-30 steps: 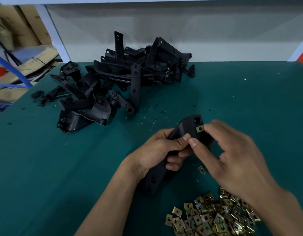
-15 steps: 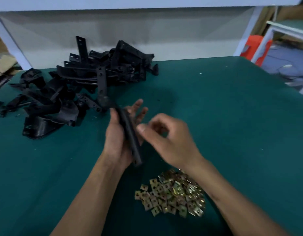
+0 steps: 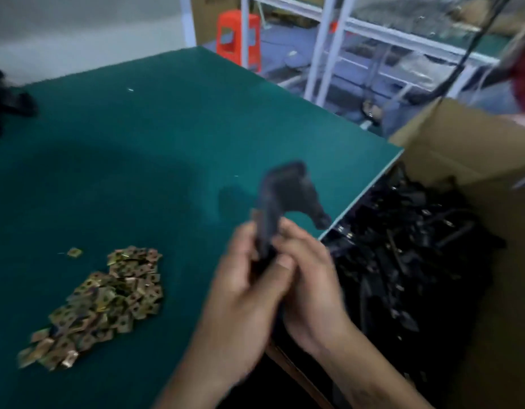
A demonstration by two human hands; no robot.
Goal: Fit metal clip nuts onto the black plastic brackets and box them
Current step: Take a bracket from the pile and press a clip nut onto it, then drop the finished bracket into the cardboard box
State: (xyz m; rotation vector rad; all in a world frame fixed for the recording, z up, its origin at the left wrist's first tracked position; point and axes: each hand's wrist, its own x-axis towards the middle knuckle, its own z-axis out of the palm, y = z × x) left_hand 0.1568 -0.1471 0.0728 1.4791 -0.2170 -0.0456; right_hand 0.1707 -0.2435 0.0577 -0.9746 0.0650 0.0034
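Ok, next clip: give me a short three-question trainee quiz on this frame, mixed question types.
1. True or false: the black bracket is held by both the left hand and the right hand.
2. Multiple choice: where is the pile of clip nuts relative to the hands? A) in the cardboard box B) on the green table, to the person's left C) on the orange stool
3. Fill in: the cardboard box beside the table holds many black ____.

Key: 1 true; 2 B; 3 brackets.
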